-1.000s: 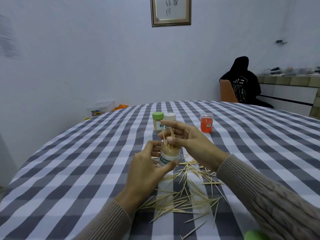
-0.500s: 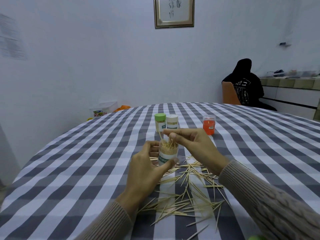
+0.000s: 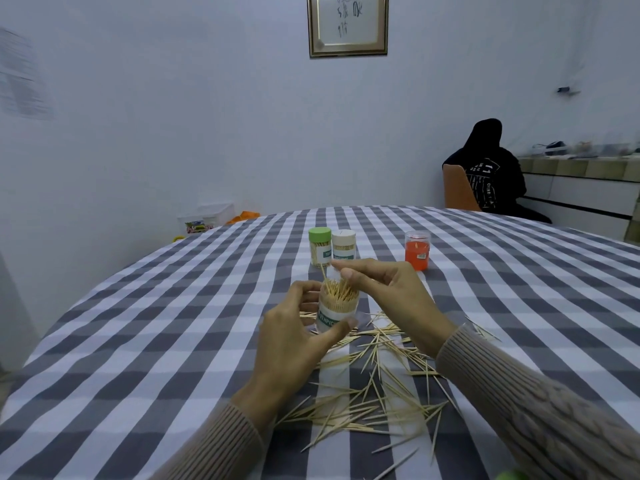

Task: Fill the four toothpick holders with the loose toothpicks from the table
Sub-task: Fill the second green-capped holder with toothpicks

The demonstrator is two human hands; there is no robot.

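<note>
Spreading wide under everything, the checked worktop (image 3: 145, 327), with a person in black sitting far off at the wall. Lying scattered on it near the front edge, many loose toothpicks (image 3: 374, 389), so much of the filling remaining.

Standing well behind, two capped holders: the green-lid holder (image 3: 319, 247) touching the white-lid holder (image 3: 344, 244); both seeming full already. Standing apart to their right, the orange holder (image 3: 417, 250); not possible to tell how full.

Being held upright between the hands, the open holder (image 3: 336, 308), packed nearly to the rim. Wrapping round its lower body, the left hand (image 3: 294, 341), thumb pressing on the label, grip closed on the holder. Hovering just above its mouth, the right hand (image 3: 391, 299), thumb and forefinger pinching narrowly; whether a toothpick is between them, cannot tell.

Compared with a second ago: sinking lower into the holder, the bundle that was sticking up high, with only a few tips now showing above the rim. Meaning probably this holder getting close to full; next likely pressing the last sticks level, then picking up more from the worktop.
</note>
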